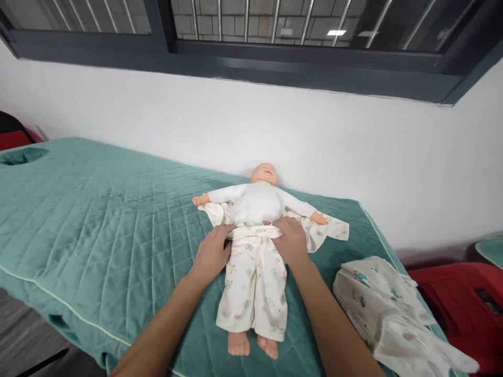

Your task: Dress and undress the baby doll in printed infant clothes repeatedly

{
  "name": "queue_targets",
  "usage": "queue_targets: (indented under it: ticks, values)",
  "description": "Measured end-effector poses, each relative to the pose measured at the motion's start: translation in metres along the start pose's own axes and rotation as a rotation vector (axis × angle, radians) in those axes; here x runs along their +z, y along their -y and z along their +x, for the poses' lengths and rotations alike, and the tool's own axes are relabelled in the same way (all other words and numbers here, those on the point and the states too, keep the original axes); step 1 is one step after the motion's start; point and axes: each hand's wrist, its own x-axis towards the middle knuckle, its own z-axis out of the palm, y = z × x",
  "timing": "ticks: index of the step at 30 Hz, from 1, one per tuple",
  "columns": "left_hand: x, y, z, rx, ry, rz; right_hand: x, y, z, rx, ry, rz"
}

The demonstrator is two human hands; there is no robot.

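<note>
1. Patterned trousers [255, 283] cover the legs of a doll [259, 204] lying face up, head far, feet near, on a green quilted cover [129, 225].
2. The left hand [212, 252], fingers mostly closed, holds the waistband [255, 231] at its left side; the right hand [291, 240], similarly curled, holds its right.
3. A patterned shirt [338, 229] spreads beneath the doll's arms.
4. White clothes [377, 298] lie near right.
5. A window [251, 57] spans the far wall [165, 120].

Bed [98, 220] before me under green, pale-edged quilted cover [137, 256], hole [25, 156] toward far left end. Doll [257, 201] face up in front of me, wearing printed trousers [251, 277]; printed garment [338, 229] spread beneath arms. White printed clothing [373, 301] bunched to my right.
</note>
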Motion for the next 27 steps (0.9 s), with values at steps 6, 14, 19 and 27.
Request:
queue_targets:
  ticks: [6, 14, 19, 27]
  values:
    - [0.001, 0.000, 0.000, 0.042, -0.004, 0.049, -0.022, 0.015, -0.025, 0.194, 0.150, -0.088]
    - [0.001, -0.001, 0.000, 0.023, 0.013, 0.079, -0.040, 0.004, -0.020, 0.334, 0.413, -0.093]
    - [-0.001, -0.004, -0.001, -0.009, 0.036, 0.074, -0.047, -0.006, -0.018, 0.380, 0.601, 0.018]
    - [0.003, -0.005, 0.008, -0.002, -0.021, 0.025, -0.054, -0.009, -0.021, 0.512, 0.595, 0.425]
